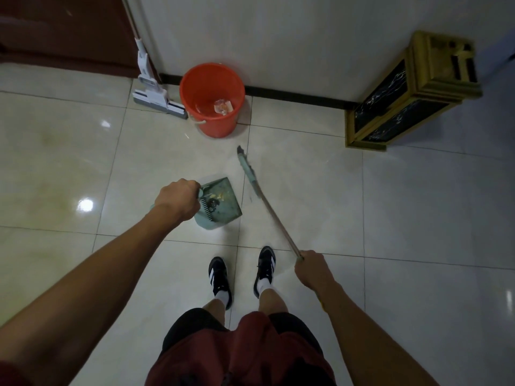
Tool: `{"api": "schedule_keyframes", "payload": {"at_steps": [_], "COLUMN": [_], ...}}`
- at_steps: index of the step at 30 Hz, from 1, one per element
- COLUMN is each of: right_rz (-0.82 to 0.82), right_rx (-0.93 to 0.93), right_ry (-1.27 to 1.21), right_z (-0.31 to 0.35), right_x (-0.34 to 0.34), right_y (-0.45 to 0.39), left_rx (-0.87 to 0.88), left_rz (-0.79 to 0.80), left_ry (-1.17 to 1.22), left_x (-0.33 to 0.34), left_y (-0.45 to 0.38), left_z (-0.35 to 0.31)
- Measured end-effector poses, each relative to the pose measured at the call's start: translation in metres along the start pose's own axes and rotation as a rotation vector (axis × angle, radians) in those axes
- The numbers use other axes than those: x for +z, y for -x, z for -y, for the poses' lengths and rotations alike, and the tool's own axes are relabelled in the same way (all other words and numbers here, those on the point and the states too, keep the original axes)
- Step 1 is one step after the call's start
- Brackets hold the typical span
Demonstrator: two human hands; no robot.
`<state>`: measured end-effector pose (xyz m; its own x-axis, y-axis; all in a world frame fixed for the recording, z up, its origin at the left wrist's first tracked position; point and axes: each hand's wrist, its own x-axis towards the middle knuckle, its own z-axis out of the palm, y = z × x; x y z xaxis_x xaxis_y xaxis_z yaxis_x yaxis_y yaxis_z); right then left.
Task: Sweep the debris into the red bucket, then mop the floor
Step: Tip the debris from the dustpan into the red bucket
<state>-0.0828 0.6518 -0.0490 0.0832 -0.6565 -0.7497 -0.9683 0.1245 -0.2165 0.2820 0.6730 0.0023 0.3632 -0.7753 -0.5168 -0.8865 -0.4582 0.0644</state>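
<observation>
My left hand (178,200) grips the handle of a green dustpan (223,203), which holds small bits of debris. My right hand (313,270) grips the thin pole of a green broom (246,167); its head is blurred and sits just right of the pan. The red bucket (213,100) stands against the wall ahead, with a crumpled wrapper at its bottom. A white flat mop (156,94) leans on the wall beside the bucket's left side.
A gold-framed dark marble stand (404,107) sits by the wall at right. A dark brown door (64,32) is at the upper left. My two feet in black shoes (242,274) stand on the glossy tile floor (418,218).
</observation>
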Motion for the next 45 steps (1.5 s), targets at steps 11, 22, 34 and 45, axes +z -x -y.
{"api": "schedule_keyframes", "payload": {"at_steps": [11,22,34,45], "right_rz": [0.085,0.070,0.091,0.150], "right_rx": [0.017,0.025,-0.007,-0.089], "right_ry": [0.037,-0.264,-0.013,-0.255], "right_z": [0.032,0.033,0.051,0.072], "right_x": [0.046,0.041,0.064,0.052], "right_y": [-0.020,0.002,-0.009,0.007], "left_rx": [-0.051,-0.009,-0.100,-0.096], "left_rz": [-0.005,0.003,0.011,-0.033], "left_ry": [0.047,-0.013,0.024,0.054], "left_x": [0.019,0.015,0.017,0.007], "left_y": [0.014,0.021,0.035,0.057], "left_z": [0.024,0.021,0.051,0.051]}}
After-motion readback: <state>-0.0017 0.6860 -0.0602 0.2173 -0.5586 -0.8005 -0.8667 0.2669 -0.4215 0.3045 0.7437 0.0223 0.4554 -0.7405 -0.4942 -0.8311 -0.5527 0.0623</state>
